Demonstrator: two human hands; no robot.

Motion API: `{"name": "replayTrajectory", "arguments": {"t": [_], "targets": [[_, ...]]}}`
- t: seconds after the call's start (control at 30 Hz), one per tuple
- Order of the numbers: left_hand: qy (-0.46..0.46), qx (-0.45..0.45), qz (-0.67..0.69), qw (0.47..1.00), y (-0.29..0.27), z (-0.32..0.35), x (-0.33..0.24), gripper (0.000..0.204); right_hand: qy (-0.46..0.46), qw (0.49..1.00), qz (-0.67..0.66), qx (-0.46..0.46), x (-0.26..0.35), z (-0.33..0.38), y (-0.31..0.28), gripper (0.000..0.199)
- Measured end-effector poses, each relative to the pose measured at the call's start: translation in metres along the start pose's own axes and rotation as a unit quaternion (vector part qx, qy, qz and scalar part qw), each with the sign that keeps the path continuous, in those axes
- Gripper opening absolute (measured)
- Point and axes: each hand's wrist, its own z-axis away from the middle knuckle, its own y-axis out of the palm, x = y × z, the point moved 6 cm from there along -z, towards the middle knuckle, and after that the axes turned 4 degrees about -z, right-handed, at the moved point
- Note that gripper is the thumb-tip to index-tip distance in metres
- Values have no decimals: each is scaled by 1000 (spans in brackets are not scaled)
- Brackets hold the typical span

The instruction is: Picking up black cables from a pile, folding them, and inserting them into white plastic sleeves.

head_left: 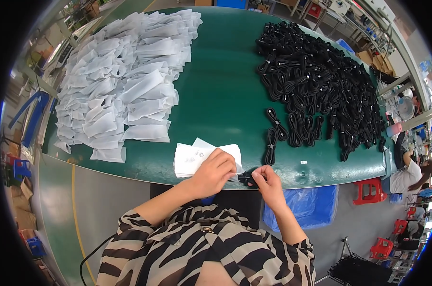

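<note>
A: Materials and shapes first.

B: The worktop [216, 81] is smooth, green and glossy. Ahead and left of the left hand's [210, 170] fingers lies a broad heap of pouches [142, 88]: thin, whitish, wrinkled, oblong. Ahead and right of the right hand's [269, 183] fingers is a dense heap of cable coils [316, 90], black, looped into long ovals.

A: Nearer the fingers?

B: A stack of flat white bags [186, 163], bearing small dark print, lies just left of the left fingers. Two loose coils [271, 143] lie just beyond the right ones.

A: State of the fingers?

B: Right: thumb and forefinger closed on a cable bundle [246, 178]. Left: bent inward, tips near that bundle; whether they pinch a bag, I cannot tell.

A: The bundle itself?

B: Black and compact, between both sets of fingers at the worktop's near edge. It is partly covered; its full outline cannot be read.
</note>
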Motion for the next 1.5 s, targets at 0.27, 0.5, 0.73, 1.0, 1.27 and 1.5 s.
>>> {"name": "replayTrajectory", "arguments": {"t": [0.27,0.5,0.73,1.0,1.27,1.5], "targets": [[-47,-48,-3,998,-37,2,-9,15,-244,969,44,4,58,2,44,28],[-152,-345,339,862,-140,28,18,8,-282,919,242,-130,68,-19,25,31],[-165,-354,-120,913,-195,32,81,12,-172,840,480,-182,17,-59,-15,42],[-38,-100,-129,986,-79,12,35,30,-27,987,101,-125,-16,-53,-33,44],[-11,45,-150,988,17,7,14,16,-89,992,59,-70,5,-20,-2,52],[-57,10,-100,993,13,8,19,10,-255,941,220,-30,37,0,1,49]]}}
